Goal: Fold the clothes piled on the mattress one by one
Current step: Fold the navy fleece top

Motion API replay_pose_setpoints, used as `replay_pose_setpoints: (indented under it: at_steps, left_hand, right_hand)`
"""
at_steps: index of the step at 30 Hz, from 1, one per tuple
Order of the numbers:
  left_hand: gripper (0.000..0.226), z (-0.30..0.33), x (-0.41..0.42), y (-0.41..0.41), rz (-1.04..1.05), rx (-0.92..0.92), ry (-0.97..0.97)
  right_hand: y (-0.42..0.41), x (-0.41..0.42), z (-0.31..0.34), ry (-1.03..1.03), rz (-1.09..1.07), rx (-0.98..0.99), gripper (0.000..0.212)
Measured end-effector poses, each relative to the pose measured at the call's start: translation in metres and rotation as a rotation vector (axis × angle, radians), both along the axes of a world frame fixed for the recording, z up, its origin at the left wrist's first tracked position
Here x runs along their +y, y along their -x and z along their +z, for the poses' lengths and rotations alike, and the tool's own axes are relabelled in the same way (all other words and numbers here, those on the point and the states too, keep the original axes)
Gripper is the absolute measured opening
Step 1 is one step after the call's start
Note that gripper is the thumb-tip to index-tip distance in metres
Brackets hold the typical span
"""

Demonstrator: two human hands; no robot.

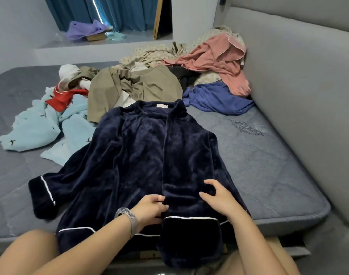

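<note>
**Folding the navy fleece top at the mattress edge**

Working right at the near edge of the grey mattress (pixel 258 155), where a navy fleece pyjama top (pixel 134 155) with white piping lies spread flat, collar pointing away and hem hanging over the edge. Its right sleeve is laid down across the front, cuff draped off the mattress; the other sleeve stretches out to the left, cuff flat on the mattress.

Left hand (pixel 149 209), a watch (pixel 128 215) with a mesh band on its wrist, sits at the inner edge of that folded sleeve, fingers curled in and pinching the fleece. Right hand (pixel 219 197) rests on the folded sleeve, thumb and fingers spread and loosely bent, pressing on the cloth rather than gripping it.

Behind the top waits the pile: a khaki garment (pixel 134 86) touching the collar, a light blue piece (pixel 36 126) with a red item (pixel 64 98) on it to the left, a blue garment (pixel 219 98) to the right, and a pink top (pixel 215 62) over patterned beige cloth (pixel 149 54) by the grey padded wall (pixel 298 76). Teal curtains (pixel 120 10) hang beyond.
</note>
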State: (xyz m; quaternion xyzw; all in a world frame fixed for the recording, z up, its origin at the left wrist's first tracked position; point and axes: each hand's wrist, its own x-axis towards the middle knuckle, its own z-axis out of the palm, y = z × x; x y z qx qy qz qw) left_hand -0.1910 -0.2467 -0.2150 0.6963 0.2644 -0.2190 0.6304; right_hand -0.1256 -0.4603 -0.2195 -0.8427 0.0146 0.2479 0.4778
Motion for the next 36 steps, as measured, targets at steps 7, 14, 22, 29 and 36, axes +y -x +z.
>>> replay_pose_setpoints:
  at_steps: [7,14,22,29,36]
  left_hand:
    - [0.009,-0.011,-0.003,-0.014,0.008,0.054,-0.136]
    - [0.065,-0.004,-0.001,-0.081,0.143,-0.038,-0.068]
    - [0.064,-0.008,0.006,-0.195,0.206,-0.109,-0.08]
    - [0.043,-0.007,0.018,-0.293,0.161,-0.183,-0.026]
    - [0.038,-0.011,0.029,-0.387,0.09,-0.266,-0.124]
  right_hand:
    - [0.005,0.0,0.003,0.116,-0.012,-0.263,0.058]
    - [-0.03,0.009,-0.01,0.058,-0.128,-0.222,0.072]
    - [-0.111,0.026,-0.034,-0.564,-0.401,0.156,0.02]
    - [-0.194,0.02,-0.048,-0.867,-0.363,0.267,0.023]
    - [-0.251,0.035,-0.057,-0.844,-0.501,0.13,0.007]
